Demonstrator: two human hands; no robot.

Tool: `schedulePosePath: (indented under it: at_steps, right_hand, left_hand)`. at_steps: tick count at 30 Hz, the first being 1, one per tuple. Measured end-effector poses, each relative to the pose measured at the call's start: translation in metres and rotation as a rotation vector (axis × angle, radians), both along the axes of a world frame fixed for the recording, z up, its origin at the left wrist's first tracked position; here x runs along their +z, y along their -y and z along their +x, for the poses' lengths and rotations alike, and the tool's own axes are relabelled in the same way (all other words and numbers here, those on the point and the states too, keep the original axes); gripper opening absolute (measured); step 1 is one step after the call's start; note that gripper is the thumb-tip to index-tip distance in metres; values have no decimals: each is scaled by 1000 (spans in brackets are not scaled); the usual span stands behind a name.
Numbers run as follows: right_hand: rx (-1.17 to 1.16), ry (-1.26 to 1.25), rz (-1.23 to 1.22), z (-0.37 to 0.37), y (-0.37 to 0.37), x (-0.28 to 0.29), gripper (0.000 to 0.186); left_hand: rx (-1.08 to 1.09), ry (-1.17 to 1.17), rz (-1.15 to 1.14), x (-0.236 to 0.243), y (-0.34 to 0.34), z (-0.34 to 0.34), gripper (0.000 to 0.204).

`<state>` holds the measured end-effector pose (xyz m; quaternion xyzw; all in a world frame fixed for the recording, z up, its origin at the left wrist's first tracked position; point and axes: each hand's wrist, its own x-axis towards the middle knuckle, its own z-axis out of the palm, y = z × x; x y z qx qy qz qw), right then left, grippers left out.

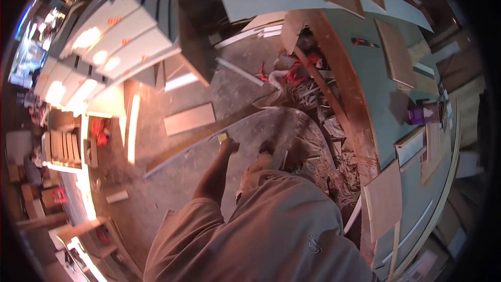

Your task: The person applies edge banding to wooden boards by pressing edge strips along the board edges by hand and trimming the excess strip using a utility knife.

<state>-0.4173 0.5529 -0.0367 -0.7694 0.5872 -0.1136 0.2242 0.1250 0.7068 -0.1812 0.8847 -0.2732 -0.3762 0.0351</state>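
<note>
Basically, yellow piece [223, 137] sits mid-frame, gripped in left hand [229, 147]. Right hand [266, 148] is just right of it, blurred; can't tell its grip. Long strip [176, 157] slants down-left, board [189, 119] above it. Scraps [342, 169] right of centre, green bench [373, 91] far right.

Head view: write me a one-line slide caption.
Left hand gripping a small yellow object above the workshop floor, wood scraps heaped beside a green-topped workbench.
</note>
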Motion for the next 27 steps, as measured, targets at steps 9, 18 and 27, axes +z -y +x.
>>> schedulePosePath:
  at_steps: [9, 18, 27]
  right_hand:
    - [467, -147, 575, -35, 53, -115, 28]
    - [204, 62, 412, 1, 79, -143, 21]
    - [474, -358, 544, 36, -61, -143, 23]
  left_hand:
    - [233, -71, -19, 17, -133, -73, 52]
    - [255, -230, 86, -19, -259, -220, 50]
    - [660, -292, -149, 23, -311, -217, 39]
